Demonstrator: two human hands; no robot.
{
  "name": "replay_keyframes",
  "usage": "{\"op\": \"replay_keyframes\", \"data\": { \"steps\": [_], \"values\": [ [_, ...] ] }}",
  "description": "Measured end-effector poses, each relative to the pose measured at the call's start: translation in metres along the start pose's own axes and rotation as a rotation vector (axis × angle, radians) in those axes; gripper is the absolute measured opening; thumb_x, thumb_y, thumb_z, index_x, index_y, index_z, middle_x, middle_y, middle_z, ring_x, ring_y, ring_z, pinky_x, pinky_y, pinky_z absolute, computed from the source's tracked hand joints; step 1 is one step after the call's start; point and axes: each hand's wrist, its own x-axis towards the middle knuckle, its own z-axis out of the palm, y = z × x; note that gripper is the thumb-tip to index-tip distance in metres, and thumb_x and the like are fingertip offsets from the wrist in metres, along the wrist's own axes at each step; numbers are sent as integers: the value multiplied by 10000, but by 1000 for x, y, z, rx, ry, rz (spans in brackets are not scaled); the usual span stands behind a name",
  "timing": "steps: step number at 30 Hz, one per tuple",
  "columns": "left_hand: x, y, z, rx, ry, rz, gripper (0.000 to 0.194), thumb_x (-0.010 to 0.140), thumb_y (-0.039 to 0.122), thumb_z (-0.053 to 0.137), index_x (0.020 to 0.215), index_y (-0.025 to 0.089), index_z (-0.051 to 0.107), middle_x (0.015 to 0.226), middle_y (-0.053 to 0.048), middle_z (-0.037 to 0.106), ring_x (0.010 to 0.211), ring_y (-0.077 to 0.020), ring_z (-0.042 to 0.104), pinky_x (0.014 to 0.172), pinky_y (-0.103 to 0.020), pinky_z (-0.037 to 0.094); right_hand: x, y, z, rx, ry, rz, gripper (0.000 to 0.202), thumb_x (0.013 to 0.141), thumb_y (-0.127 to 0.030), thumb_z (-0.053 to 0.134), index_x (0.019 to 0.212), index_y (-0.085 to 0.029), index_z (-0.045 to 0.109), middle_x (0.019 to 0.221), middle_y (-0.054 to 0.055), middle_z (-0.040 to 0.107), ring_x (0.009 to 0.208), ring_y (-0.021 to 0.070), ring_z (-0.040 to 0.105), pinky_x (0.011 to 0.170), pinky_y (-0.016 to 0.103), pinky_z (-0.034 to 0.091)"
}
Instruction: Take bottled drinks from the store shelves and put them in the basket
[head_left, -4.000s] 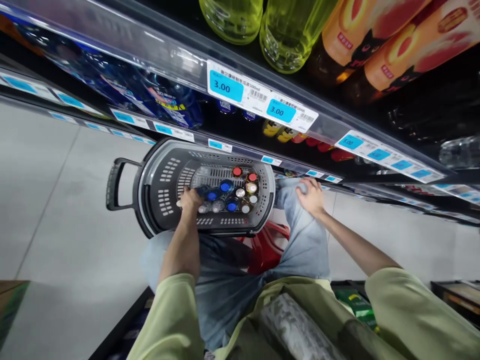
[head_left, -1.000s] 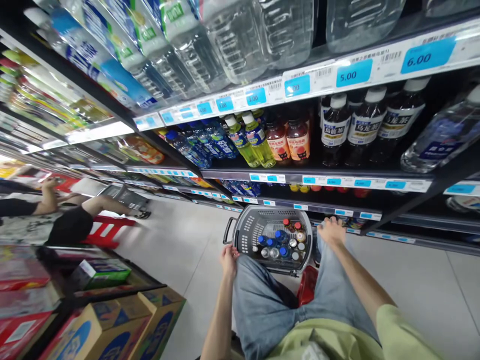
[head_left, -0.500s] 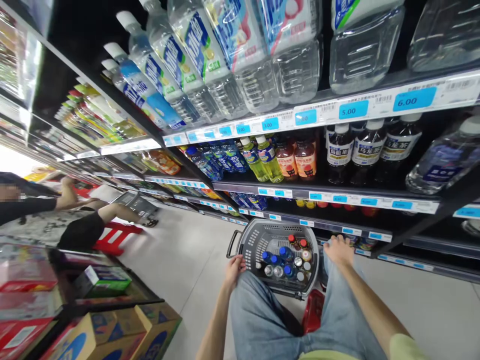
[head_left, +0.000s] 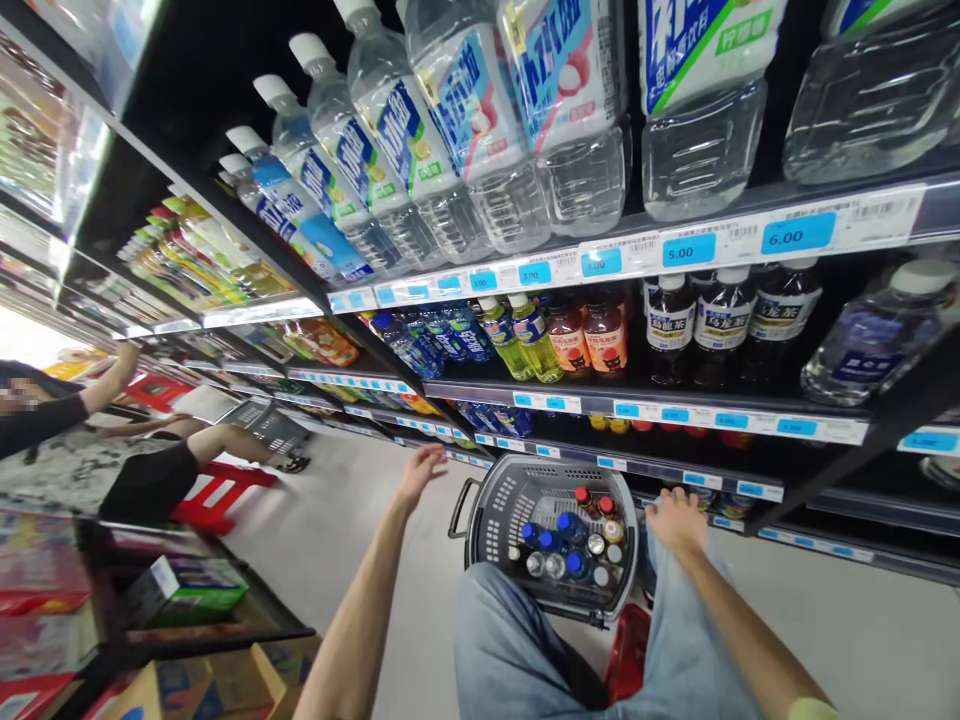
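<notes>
My left hand (head_left: 422,473) is raised in the air left of the grey basket, fingers apart, holding nothing. My right hand (head_left: 677,517) rests on my right knee, fingers spread and bare. Between my knees and the shelves stands the grey basket (head_left: 499,490), its black handle on the left side. Several bottles stand in its right part, some with blue caps (head_left: 576,564), some with white ones, and two with red caps (head_left: 606,506). Above it, a shelf holds green-yellow bottles (head_left: 534,340), orange-labelled bottles (head_left: 604,338) and dark tea bottles (head_left: 670,325).
Large clear bottles (head_left: 577,110) line the upper shelf, above price tags (head_left: 682,253). A person (head_left: 142,470) sits at the far left near a red stool (head_left: 225,495) and another grey basket (head_left: 270,427). Cardboard boxes (head_left: 217,685) stand at lower left.
My left hand has left the basket's left edge, moving up and to the left, and its fingers have opened. My right hand has stayed on my knee. The other person's arm has risen.
</notes>
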Motion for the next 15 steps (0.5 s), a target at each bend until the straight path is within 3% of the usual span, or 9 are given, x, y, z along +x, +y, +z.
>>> {"op": "replay_keyframes", "data": {
  "steps": [3, 9, 12, 15],
  "values": [
    [36, 66, -11, 190, 89, 208, 290, 751, 289, 738, 1011, 172, 686, 1023, -93, 732, 937, -234, 705, 819, -379, 641, -1, -1, -2, -4, -1, -7, 428, 1021, -359, 476, 1302, -154, 725, 1386, 212, 620, 1294, 382, 571, 945, 502, 530],
    [90, 188, -19, 807, 250, 606, 554, 821, 332, 632, 1338, 132, 633, 1385, -200, 645, 1287, -366, 638, 1147, -528, 522, -2, -4, 0, -15, 20, -27, 410, 1025, -360, 497, 1294, -158, 731, 1372, 201, 634, 1282, 371, 582, 950, 488, 530],
    [108, 232, -13, 1038, 305, 689, 618, 840, 333, 597, 1406, 84, 600, 1452, -262, 607, 1424, -435, 535, 1226, -570, 433, -1, -6, 5, -32, 55, -33, 408, 1017, -347, 513, 1306, -159, 732, 1368, 198, 644, 1277, 377, 587, 950, 493, 529],
    [118, 256, -5, 1211, 263, 689, 612, 855, 341, 569, 1411, 91, 616, 1498, -274, 594, 1472, -472, 474, 1228, -622, 385, 2, -8, 8, -37, 65, -29, 413, 1002, -325, 520, 1312, -159, 736, 1373, 203, 646, 1274, 381, 595, 949, 504, 528]
  ]
}}
